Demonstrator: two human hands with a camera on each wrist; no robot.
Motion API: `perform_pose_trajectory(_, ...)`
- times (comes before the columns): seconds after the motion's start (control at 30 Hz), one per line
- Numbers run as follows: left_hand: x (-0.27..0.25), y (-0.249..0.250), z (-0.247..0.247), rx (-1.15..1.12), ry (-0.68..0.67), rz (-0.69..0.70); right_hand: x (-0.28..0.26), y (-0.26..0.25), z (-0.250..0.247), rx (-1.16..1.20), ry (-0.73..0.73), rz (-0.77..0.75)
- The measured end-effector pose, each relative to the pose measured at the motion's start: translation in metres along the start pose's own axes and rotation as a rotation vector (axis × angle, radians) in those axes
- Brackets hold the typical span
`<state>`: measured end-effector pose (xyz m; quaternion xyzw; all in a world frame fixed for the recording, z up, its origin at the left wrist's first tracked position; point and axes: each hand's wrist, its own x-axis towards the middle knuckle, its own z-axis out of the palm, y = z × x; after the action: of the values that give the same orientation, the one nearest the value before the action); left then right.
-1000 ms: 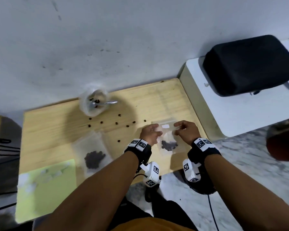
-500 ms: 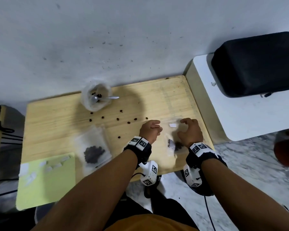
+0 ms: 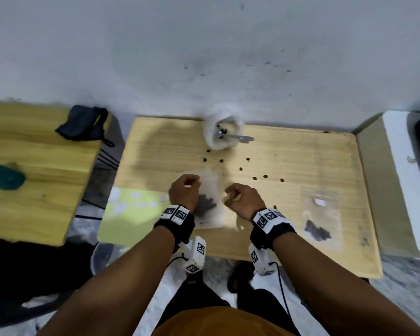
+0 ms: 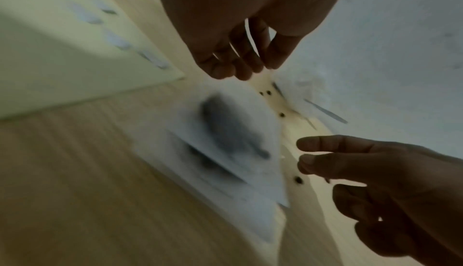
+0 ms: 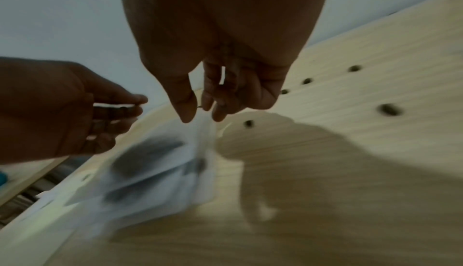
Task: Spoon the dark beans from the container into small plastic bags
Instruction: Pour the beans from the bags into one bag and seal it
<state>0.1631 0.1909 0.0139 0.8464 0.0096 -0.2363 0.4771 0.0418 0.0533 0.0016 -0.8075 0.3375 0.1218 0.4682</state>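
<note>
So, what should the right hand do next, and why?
Probably move the right hand onto the top edge of the bag, opposite the left hand. The left hand pinches that edge, the bag holds beans, the right hand hovers empty beside it, and the spoon rests in the container.

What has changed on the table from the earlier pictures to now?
Both hands left the right bag, which now lies alone, and moved left to the other bag. The left hand pinches its top edge; the right hand hovers beside it, holding nothing. The container, spoon and spilled beans stayed.
</note>
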Motion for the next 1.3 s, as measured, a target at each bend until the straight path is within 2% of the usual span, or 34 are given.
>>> perform_pose_trajectory(0.1,0.011,-0.023,-0.032,0.093,0.078,-0.052,0.01,-0.024,0.019,-0.075,0.003,0.082)
perform_pose_trajectory(0.2,0.013,-0.038,-0.045,0.059,-0.004,-0.145,0.017,-0.038,0.031,-0.111,0.009,0.163)
perform_pose_trajectory(0.3,0.013,-0.045,-0.045,-0.041,-0.107,-0.166,0.021,-0.041,0.035,-0.093,0.017,0.209)
perform_pose_trajectory(0.47,0.019,-0.046,-0.046,-0.071,-0.135,-0.18,0.025,-0.042,0.038,-0.013,0.072,0.273)
perform_pose_trajectory(0.63,0.023,-0.047,-0.045,-0.075,-0.14,-0.16,0.022,-0.042,0.041,-0.001,0.171,0.263)
perform_pose_trajectory(0.83,0.022,-0.037,-0.047,-0.183,-0.1,-0.085,0.025,-0.053,0.04,0.175,0.319,0.212)
perform_pose_trajectory(1.0,0.03,-0.023,-0.068,-0.423,-0.134,-0.093,0.039,-0.088,0.05,0.372,0.238,0.122)
perform_pose_trajectory(1.1,0.039,-0.024,-0.094,-0.501,-0.094,-0.134,0.047,-0.115,0.066,0.436,0.13,0.071)
perform_pose_trajectory(1.2,0.057,-0.045,-0.131,-0.528,0.002,-0.156,0.053,-0.131,0.085,0.338,0.029,0.054)
perform_pose_trajectory(1.3,0.073,-0.072,-0.171,-0.511,0.109,-0.179,0.057,-0.132,0.104,0.07,-0.041,0.026)
